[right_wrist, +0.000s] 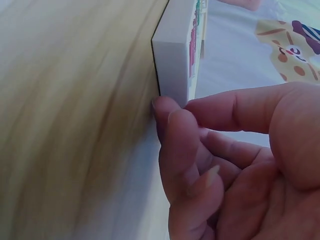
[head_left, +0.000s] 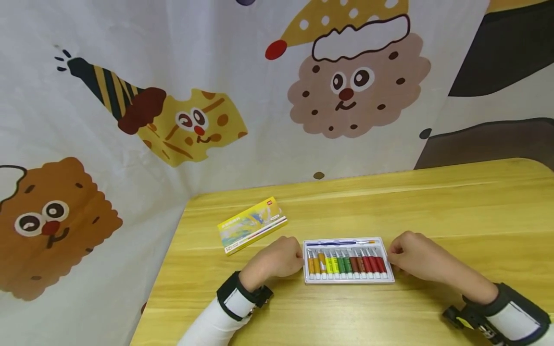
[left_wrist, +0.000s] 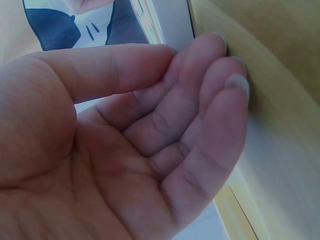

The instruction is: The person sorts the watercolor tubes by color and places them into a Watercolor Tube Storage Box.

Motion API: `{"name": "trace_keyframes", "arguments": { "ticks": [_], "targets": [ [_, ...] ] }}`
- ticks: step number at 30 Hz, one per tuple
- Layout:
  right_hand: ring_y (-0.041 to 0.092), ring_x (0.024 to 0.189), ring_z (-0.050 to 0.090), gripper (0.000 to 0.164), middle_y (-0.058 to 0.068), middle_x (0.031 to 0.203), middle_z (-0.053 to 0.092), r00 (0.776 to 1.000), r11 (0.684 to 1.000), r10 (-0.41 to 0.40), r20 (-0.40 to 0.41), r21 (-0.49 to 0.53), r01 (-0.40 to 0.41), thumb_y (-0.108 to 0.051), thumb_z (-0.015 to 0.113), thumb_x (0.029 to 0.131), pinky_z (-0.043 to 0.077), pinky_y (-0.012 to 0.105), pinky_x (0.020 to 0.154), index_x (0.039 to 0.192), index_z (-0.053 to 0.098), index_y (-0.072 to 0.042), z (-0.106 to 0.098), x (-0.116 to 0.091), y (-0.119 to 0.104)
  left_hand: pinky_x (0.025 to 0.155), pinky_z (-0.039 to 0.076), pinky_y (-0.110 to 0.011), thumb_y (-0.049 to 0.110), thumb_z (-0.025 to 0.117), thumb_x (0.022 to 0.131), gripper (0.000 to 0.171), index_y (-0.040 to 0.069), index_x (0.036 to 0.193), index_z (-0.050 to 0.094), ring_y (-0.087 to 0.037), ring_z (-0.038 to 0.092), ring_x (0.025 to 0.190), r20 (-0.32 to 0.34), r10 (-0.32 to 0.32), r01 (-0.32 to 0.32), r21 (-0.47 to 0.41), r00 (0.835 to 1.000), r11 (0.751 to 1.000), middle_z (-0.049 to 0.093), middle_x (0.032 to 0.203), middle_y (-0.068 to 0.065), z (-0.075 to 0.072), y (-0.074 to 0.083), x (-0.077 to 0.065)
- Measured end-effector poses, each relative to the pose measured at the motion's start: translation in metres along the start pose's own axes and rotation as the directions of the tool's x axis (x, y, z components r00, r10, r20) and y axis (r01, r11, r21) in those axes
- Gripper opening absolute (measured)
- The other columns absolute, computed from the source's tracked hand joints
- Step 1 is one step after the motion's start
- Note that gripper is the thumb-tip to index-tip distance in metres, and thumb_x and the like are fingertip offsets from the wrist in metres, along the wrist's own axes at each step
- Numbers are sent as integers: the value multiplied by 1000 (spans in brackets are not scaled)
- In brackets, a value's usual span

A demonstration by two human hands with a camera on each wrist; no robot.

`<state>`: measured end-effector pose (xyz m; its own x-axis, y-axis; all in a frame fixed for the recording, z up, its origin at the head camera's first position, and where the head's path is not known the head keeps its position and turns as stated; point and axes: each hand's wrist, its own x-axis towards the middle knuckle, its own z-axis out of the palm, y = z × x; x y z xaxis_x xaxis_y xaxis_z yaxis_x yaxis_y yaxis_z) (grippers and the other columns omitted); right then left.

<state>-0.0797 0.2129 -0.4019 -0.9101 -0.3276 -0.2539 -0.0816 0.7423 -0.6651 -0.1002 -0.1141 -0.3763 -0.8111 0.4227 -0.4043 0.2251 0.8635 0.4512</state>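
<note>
A shallow white tray of paint tubes [head_left: 349, 282] lies flat on the wooden table. Its tubes [head_left: 347, 264] stand in a row from orange through yellow, green and brown to red, with a slim blue paintbrush [head_left: 333, 243] above them. At the tray's left edge, my left hand [head_left: 280, 258] pinches the side with thumb and forefinger, though the thumb partly hides the contact in the left wrist view. My right hand [head_left: 417, 254] pinches the right edge; the right wrist view shows thumb and fingertips at the corner of the white tray [right_wrist: 172, 65].
A yellow cardboard paint box [head_left: 252, 226] lies slanted behind my left hand. The wooden table [head_left: 476, 206] reaches back to a white curtain [head_left: 259, 158] printed with cartoon biscuits and cheese. Each wrist carries a black strap with a small camera [head_left: 469, 321].
</note>
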Motion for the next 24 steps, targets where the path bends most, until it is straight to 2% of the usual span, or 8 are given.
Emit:
{"name": "trace_keyframes", "arguments": {
  "ticks": [5, 11, 14, 17, 20, 24],
  "targets": [
    [16, 53, 54, 24, 0, 61, 58, 999, 999, 34, 26, 2, -34, -6, 62, 94, 42, 28, 50, 72, 69, -14, -1, 1, -3, 42, 24, -22, 11, 64, 98, 45, 15, 54, 54, -7, 33, 42, -12, 1, -1, 0, 1000, 1000, 31, 49, 9, 1, 2, -1],
    [15, 49, 53, 23, 0, 57, 57, 999, 1000, 27, 37, -5, -27, -8, 64, 93, 37, 27, 48, 71, 68, -14, -1, 0, -1, 43, 24, -22, 10, 64, 98, 47, 15, 54, 50, -7, 33, 42, -31, -21, 21, -14, 999, 1000, 30, 49, 9, 0, 4, -1],
    [14, 48, 52, 23, 0, 57, 57, 999, 1000, 22, 41, 6, -23, -8, 65, 92, 35, 25, 47, 70, 68, -14, 1, 0, 0, 44, 26, -23, 13, 63, 100, 45, 14, 56, 54, -8, 35, 44, -53, -36, 34, -30, 998, 999, 33, 51, 7, 1, 0, 0],
    [14, 47, 51, 23, 0, 57, 58, 999, 999, 30, 45, 21, -31, -9, 66, 92, 33, 23, 46, 70, 68, -14, 3, 1, 0, 46, 32, -25, 15, 63, 101, 35, 14, 67, 66, -9, 41, 47, -118, -44, 40, -38, 992, 998, 42, 56, 6, 2, -8, -3],
    [14, 48, 53, 21, 0, 59, 59, 999, 999, 28, 42, 20, -29, -9, 66, 92, 35, 24, 46, 71, 68, -13, 3, 1, -1, 50, 37, -27, 17, 67, 99, 24, 14, 76, 70, -11, 47, 54, -229, -8, 7, -5, 973, 1000, 51, 64, 5, 2, -19, -9],
    [15, 49, 54, 19, 1, 61, 60, 997, 998, 58, 46, 20, -59, -10, 67, 93, 38, 25, 46, 74, 69, -11, -2, -2, -2, 56, 43, -30, 20, 74, 95, 19, 16, 79, 65, -14, 52, 65, -383, 62, -44, 56, 922, 997, 57, 73, 4, -2, -34, -16]
  ]
}}
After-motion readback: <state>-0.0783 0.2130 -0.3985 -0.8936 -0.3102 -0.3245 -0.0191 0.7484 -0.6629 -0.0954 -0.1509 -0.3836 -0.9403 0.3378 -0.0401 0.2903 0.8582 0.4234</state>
